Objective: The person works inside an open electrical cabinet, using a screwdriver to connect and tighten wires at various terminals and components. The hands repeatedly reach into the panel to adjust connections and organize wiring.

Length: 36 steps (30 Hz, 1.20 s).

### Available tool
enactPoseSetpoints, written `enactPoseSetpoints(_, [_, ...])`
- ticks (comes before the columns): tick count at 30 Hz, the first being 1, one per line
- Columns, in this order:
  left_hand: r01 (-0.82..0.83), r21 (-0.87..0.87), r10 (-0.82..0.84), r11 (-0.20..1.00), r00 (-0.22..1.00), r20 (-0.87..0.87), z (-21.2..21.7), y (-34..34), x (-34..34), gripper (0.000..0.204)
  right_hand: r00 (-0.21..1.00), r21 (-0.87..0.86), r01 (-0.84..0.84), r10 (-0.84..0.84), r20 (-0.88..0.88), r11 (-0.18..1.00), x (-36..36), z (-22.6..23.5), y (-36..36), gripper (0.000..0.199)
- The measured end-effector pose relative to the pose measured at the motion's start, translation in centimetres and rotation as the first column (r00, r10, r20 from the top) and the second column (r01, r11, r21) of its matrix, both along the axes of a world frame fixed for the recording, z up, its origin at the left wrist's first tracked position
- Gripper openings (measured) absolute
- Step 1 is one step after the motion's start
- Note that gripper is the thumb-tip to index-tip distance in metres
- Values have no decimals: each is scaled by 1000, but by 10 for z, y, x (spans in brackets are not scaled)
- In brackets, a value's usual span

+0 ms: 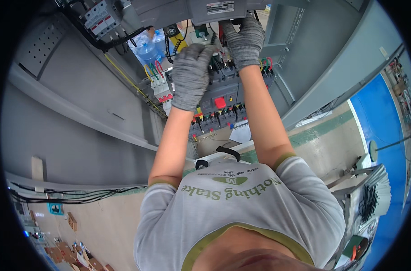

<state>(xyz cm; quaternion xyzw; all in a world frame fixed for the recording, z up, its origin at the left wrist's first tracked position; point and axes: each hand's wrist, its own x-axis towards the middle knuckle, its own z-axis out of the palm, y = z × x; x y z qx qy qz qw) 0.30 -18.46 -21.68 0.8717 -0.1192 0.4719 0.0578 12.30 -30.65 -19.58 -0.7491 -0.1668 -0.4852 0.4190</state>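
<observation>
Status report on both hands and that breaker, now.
Left hand, gloved, on top of the black breaker block. Right hand, gloved, up at the wiring above it; grip on anything unclear. Coloured wires crowd the left side.

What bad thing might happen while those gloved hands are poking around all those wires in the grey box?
The left hand in a grey knit glove and the right hand in a grey knit glove reach among thin wires above the dark breaker block with a red button. A finger might snag and loosen a wire. If the grey metal cabinet is powered, a shock seems possible.
</observation>
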Motion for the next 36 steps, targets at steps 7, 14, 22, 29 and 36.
enactPoseSetpoints(7, [292,-118,-292,949,956,20,14,-3,24,31,996,-13,84,-84,-25,996,1,1,10,32])
enactPoseSetpoints(14, [470,-410,-492,781,869,59,14,20,18,18,986,-56,95,-86,140,994,-30,-18,-1,29])
enactPoseSetpoints(22, [473,-723,-653,503,757,41,40,23,-16,25,902,-240,-32,-75,-425,970,-64,-3,13,43])
enactPoseSetpoints(29, [373,-99,-375,922,927,0,48,8,10,38,591,398,-695,791,-157,599,-10,-106,76,47])
enactPoseSetpoints(36, [235,-493,-443,838,819,-364,45,-9,38,49,747,110,-578,578,-328,809,-5,-114,81,44])
